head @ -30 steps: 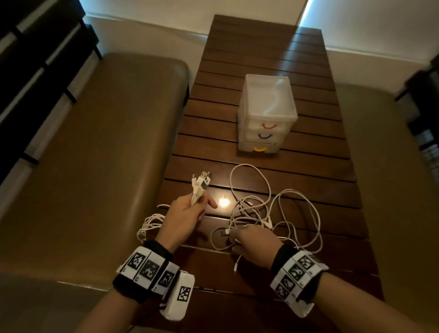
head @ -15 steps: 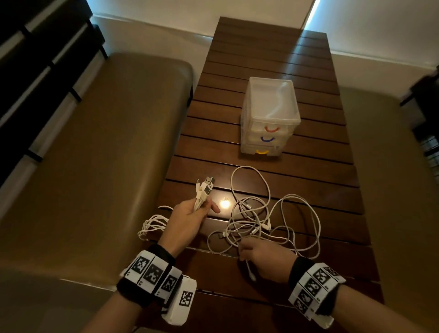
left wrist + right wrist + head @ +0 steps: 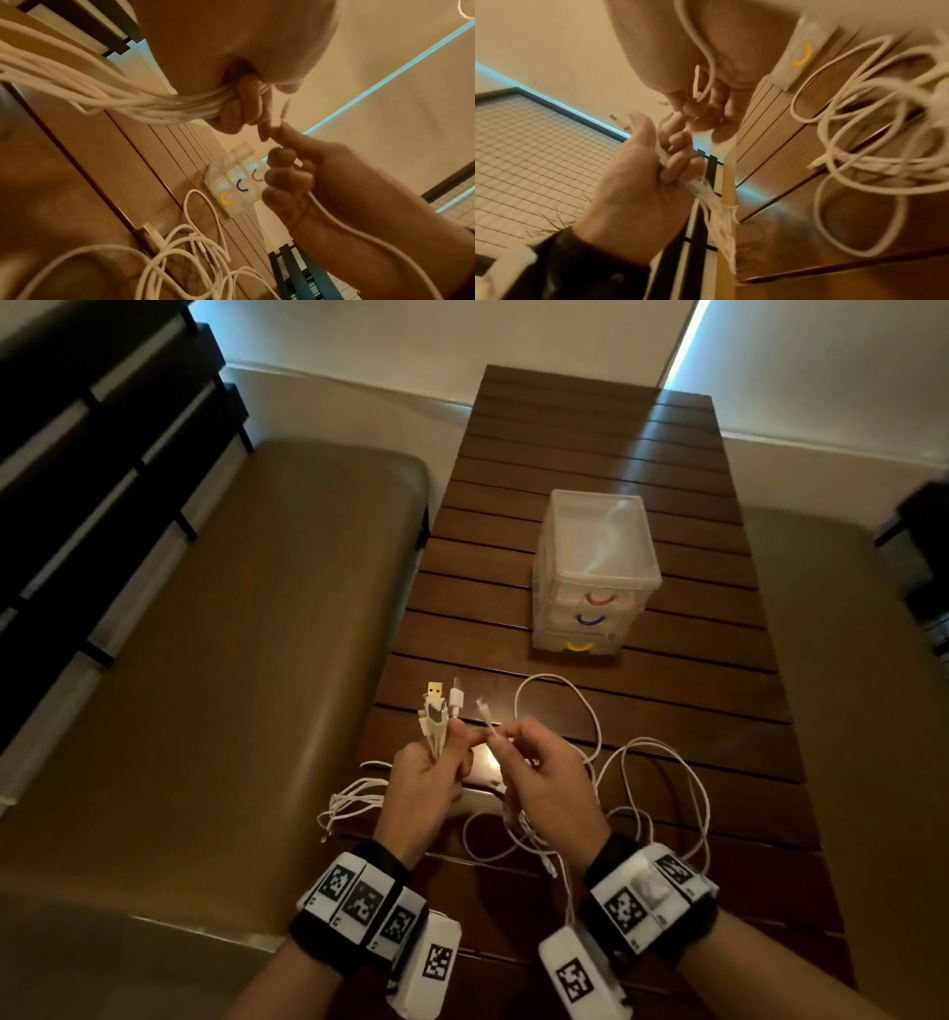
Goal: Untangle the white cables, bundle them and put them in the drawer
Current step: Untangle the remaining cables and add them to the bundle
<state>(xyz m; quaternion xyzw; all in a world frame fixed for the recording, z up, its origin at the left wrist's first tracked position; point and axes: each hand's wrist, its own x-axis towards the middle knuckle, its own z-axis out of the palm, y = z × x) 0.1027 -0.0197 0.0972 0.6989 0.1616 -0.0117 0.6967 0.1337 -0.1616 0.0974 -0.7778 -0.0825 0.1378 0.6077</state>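
The left hand (image 3: 426, 778) is raised over the near part of the slatted wooden table (image 3: 575, 454), fingers clenched round a bunch of white cable ends (image 3: 439, 711) whose plugs stand upright above the fist; their cords trail off the table's near left edge. The right hand (image 3: 544, 778), just beside it, pinches one thin cable end (image 3: 488, 719) between thumb and fingertips, its tip pointing up and almost touching the left hand. The rest of the white cables (image 3: 642, 788) lie in a loose tangle on the table to the right. Farther along stands a clear plastic drawer unit (image 3: 595, 572), its three drawers closed, with red, blue and yellow handles. No readable writing shows; the wristbands carry only black-and-white square markers.
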